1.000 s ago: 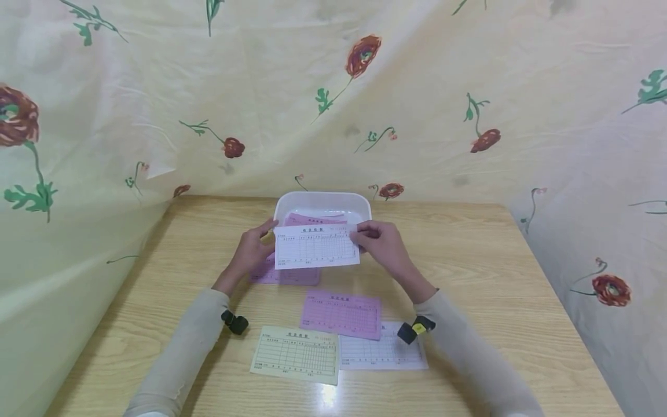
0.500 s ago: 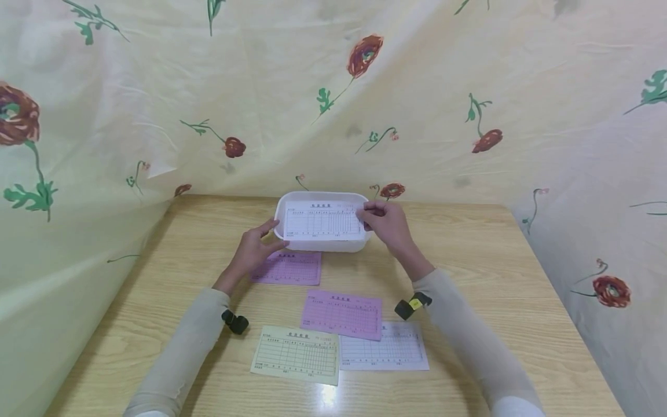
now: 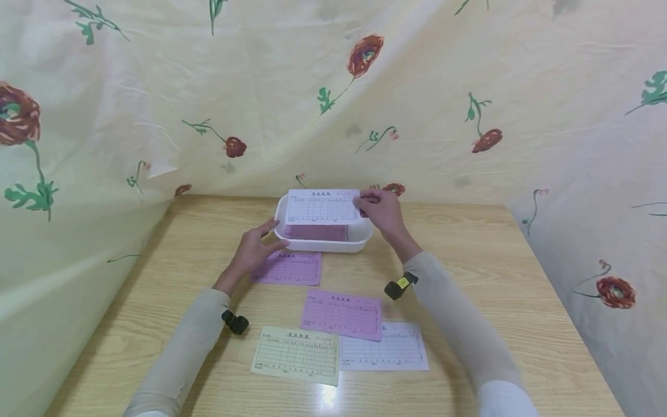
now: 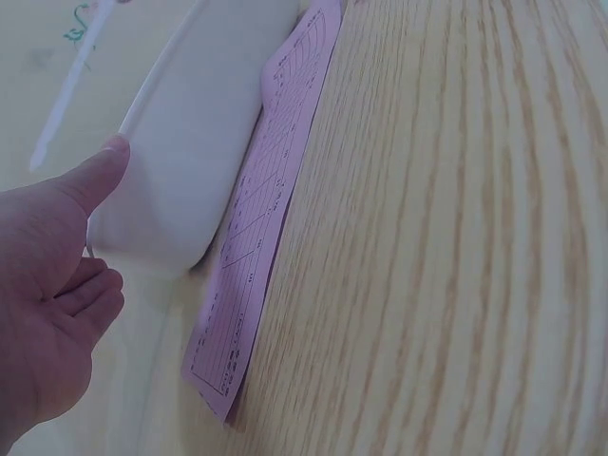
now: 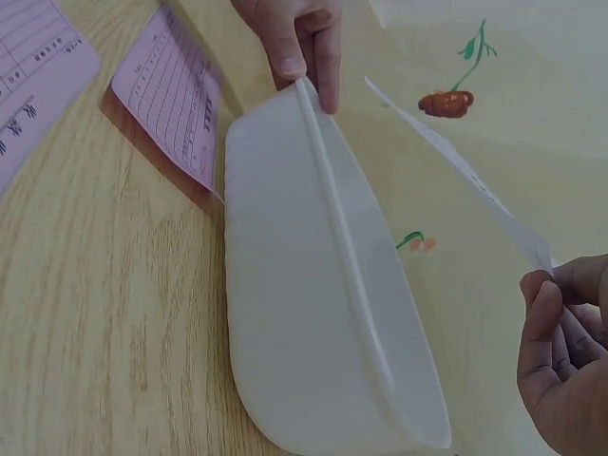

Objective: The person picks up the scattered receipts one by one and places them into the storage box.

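Observation:
A white printed form slip is held above the white plastic tub, apart from it. My right hand pinches the slip's right end between thumb and fingers; the right wrist view shows the slip nearly edge-on. My left hand grips the tub's left end, the thumb on the front wall and fingers round the rim, as the left hand in the right wrist view confirms. Inside the tub lies a pink slip, partly covered by the white one.
A pink slip lies just in front of the tub. Nearer are another pink slip, a yellow slip and a white slip, partly under the pink one. A flowered cloth hangs behind the wooden table.
The white slip has moved from in front of the tub up and back over it, held by my right hand. My left hand, at first beside the slip, stays at the tub's left end.

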`<action>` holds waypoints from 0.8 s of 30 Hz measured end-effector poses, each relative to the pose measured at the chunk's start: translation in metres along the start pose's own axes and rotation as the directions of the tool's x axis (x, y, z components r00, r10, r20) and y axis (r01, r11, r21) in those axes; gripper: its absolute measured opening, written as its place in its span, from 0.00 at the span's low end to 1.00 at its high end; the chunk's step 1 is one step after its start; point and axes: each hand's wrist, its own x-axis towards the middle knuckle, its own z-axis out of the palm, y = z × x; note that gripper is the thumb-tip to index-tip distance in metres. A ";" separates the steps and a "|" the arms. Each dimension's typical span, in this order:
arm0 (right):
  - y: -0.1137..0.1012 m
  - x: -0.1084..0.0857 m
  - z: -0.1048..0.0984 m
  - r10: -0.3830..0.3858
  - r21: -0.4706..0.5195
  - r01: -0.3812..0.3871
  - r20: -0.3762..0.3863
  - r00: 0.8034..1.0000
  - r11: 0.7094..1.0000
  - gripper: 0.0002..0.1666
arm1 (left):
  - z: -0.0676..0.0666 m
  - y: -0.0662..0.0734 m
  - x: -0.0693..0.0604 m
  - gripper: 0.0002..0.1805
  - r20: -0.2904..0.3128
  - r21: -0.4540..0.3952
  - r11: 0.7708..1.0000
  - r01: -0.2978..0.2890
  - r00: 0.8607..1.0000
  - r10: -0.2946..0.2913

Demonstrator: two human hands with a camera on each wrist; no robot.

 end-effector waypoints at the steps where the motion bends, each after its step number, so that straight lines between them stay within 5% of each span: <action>1: 0.001 0.002 0.001 0.004 -0.003 -0.004 -0.004 1.000 1.000 0.18 | 0.000 0.000 0.000 0.44 -0.001 -0.003 1.000 0.000 1.000 0.000; 24: 0.026 0.027 0.033 0.071 -0.063 -0.069 0.020 0.997 0.996 0.15 | 0.000 0.002 -0.001 0.42 -0.004 -0.006 1.000 0.001 1.000 -0.001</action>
